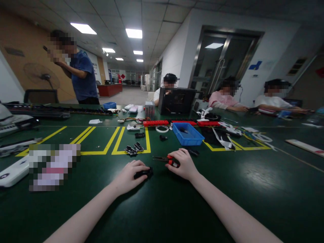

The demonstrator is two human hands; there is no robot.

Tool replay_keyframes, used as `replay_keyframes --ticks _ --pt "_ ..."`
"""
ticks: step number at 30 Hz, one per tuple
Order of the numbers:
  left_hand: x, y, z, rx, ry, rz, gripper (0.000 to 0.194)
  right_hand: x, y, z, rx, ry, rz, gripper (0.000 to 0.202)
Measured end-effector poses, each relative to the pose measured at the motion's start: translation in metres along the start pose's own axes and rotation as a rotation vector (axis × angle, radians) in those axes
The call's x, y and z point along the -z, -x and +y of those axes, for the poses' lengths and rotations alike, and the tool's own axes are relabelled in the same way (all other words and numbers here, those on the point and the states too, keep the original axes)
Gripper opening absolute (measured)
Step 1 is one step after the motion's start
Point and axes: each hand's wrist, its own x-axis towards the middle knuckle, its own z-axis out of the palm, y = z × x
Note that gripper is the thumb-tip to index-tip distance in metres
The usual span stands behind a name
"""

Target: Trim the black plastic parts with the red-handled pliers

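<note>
My left hand [133, 175] is closed around a small black plastic part [144, 172], low over the green table [157, 216]. My right hand [184, 164] grips needle-nose pliers [173, 163] by their red and black handles, and the slim jaws point left, just above the black part. The jaws look apart from that part. Beyond my left hand lie more black parts [134, 148] with metallic bits, inside a yellow-taped rectangle. A dark piece [193, 152] rests just past my right hand.
A blue bin [188, 135] holding something dark stands ahead of my right hand. Behind it are red power strips [155, 123], a white ring [162, 129] and cables. A black computer case [176, 101] stands farther back. Several people sit or stand around the table.
</note>
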Motion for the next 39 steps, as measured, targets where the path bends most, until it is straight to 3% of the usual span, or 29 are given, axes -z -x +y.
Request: replay_keyframes --ticks 39 --pt "-0.0021 0.0042 -0.0044 -0.057 -0.033 -0.009 0.029 -0.0029 -0.0005 -0.0010 -0.019 -0.036 -0.140 0.036"
